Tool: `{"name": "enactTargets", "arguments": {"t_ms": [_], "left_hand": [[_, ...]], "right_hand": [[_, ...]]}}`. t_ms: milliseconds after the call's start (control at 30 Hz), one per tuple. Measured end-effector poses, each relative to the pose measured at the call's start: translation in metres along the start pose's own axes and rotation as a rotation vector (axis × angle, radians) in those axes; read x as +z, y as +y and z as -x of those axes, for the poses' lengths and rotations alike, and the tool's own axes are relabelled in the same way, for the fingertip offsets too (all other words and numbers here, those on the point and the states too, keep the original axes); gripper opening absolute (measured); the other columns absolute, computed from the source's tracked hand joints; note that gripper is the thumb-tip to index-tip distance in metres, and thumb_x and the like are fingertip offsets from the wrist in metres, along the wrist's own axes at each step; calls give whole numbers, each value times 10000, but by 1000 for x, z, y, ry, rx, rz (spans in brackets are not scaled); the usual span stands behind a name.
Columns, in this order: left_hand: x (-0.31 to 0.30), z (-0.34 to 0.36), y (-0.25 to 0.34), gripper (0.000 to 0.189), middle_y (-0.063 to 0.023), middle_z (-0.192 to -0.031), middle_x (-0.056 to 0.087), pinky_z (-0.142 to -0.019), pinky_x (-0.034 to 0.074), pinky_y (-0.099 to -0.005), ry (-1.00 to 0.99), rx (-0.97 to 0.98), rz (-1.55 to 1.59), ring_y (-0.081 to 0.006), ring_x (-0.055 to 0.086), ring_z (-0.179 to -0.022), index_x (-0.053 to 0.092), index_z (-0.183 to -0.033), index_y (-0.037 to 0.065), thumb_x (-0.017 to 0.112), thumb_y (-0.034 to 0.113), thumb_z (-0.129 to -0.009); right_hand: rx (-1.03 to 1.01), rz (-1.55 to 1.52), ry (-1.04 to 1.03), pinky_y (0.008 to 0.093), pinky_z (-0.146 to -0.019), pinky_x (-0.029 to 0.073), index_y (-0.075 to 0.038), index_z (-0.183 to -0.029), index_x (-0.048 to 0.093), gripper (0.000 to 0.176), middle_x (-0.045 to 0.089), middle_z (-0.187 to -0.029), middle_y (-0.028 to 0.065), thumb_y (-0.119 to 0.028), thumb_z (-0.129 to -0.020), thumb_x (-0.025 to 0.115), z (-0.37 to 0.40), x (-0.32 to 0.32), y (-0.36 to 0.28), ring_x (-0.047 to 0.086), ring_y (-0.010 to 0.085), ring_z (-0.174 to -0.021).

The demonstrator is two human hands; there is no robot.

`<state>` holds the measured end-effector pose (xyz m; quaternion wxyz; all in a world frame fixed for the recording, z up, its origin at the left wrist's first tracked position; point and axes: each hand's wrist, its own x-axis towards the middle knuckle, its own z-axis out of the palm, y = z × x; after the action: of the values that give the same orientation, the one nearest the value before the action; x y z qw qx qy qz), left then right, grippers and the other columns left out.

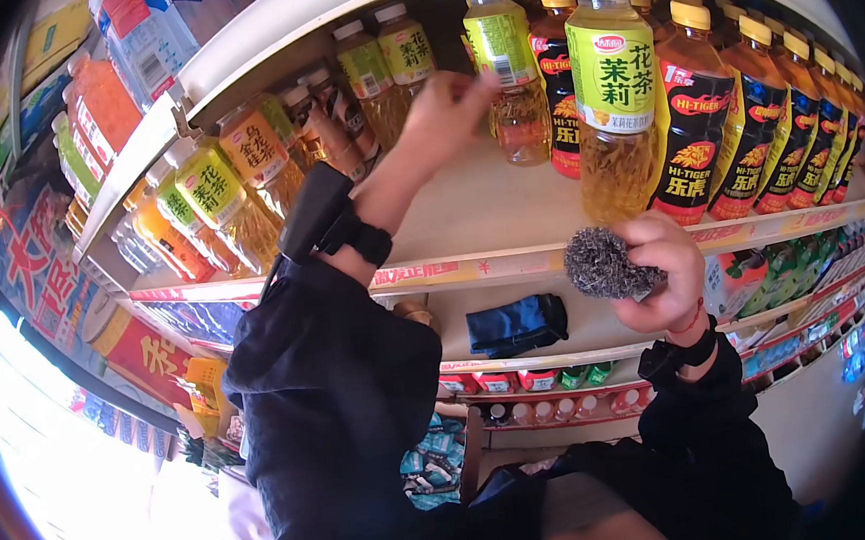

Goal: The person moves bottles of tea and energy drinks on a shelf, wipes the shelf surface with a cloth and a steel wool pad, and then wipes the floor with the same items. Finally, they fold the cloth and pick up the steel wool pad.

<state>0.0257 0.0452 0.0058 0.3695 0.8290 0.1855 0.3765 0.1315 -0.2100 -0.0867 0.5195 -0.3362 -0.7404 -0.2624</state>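
My left hand [444, 121] reaches over the shelf with fingers apart, slightly blurred. Its fingertips overlap the left edge of a jasmine tea bottle [499, 40] with a white cap and green label. In my right hand [671, 265] is a dark grey steel wool scrubber [608, 265], held at the shelf's front edge. Right above it stands a larger-looking jasmine tea bottle [612, 77] at the front. Bare shelf board [448, 209] shows below my left hand.
Hi-Tiger bottles [693, 116] stand in rows on the right. More tea bottles [211, 190] line the left. A folded dark blue cloth [517, 325] lies on the shelf below. Lower down is a box of teal packets [434, 461].
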Motion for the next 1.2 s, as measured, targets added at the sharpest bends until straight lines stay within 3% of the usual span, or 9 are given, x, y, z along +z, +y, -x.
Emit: {"name": "enactTargets", "arguments": {"t_ms": [100,167,433,533,667,733,867,900,1200], "left_hand": [[-36,-22,-7,675,-230,-1077,575,-835,479,-423,228,3,-308,-364,572,-970,450,-1157,-68,700,420,-763],[-56,-45,-32,667,-237,-1131,550,-892,429,-466,598,529,-1001,-413,499,-1043,439,-1185,-48,701,384,-749],[-53,-77,-22,823,-235,-1202,508,-937,356,-498,467,354,-890,-441,453,-1086,348,-1290,-8,737,397,-687],[-46,-55,-16,842,-224,-1185,506,-945,375,-483,606,552,-848,-420,456,-1104,345,-1295,9,779,356,-662],[-41,-3,1,756,-162,-1076,556,-871,466,-435,484,427,-597,-366,518,-1058,395,-1198,16,820,292,-636],[-45,17,14,752,-169,-1127,570,-920,459,-391,238,316,-418,-308,557,-1080,416,-1244,35,815,299,-663],[-42,43,40,666,-138,-1117,592,-853,499,-347,247,432,-265,-224,601,-1026,437,-1223,29,794,265,-713],[-40,43,45,614,-160,-1043,625,-816,509,-340,264,443,-194,-232,635,-960,447,-1108,-12,796,293,-705],[-4,30,68,736,-174,-994,625,-778,508,-336,129,416,-143,-269,640,-895,461,-1146,-24,774,451,-679]], "right_hand": [[7,-7,14,373,-591,457,-64,-1003,486,498,620,-943,165,-93,-584,753,0,2,-2,587,305,-665],[34,-5,19,372,-592,452,-66,-975,498,482,622,-945,158,-93,-567,754,1,1,-2,585,302,-661],[56,17,-16,365,-591,432,-71,-892,527,418,635,-963,130,-121,-544,752,0,0,-3,581,293,-652],[50,15,-19,360,-588,428,-70,-889,529,409,638,-970,129,-125,-549,750,0,-1,-3,583,291,-652],[18,23,-11,354,-580,426,-65,-897,531,395,640,-974,135,-132,-574,747,-3,0,-3,590,283,-659],[6,22,-36,377,-588,433,-59,-954,497,421,626,-948,158,-145,-617,735,-3,-1,-3,577,292,-654],[-16,15,-52,402,-596,443,-53,-1012,462,452,615,-928,183,-152,-657,723,-4,-1,-2,565,303,-650],[-16,15,-50,402,-596,443,-53,-1012,462,452,615,-928,183,-152,-657,723,-4,-1,-2,565,303,-650],[-6,22,-40,395,-601,442,-70,-1031,455,478,619,-938,178,-136,-641,723,-2,0,-2,569,301,-653]]}}
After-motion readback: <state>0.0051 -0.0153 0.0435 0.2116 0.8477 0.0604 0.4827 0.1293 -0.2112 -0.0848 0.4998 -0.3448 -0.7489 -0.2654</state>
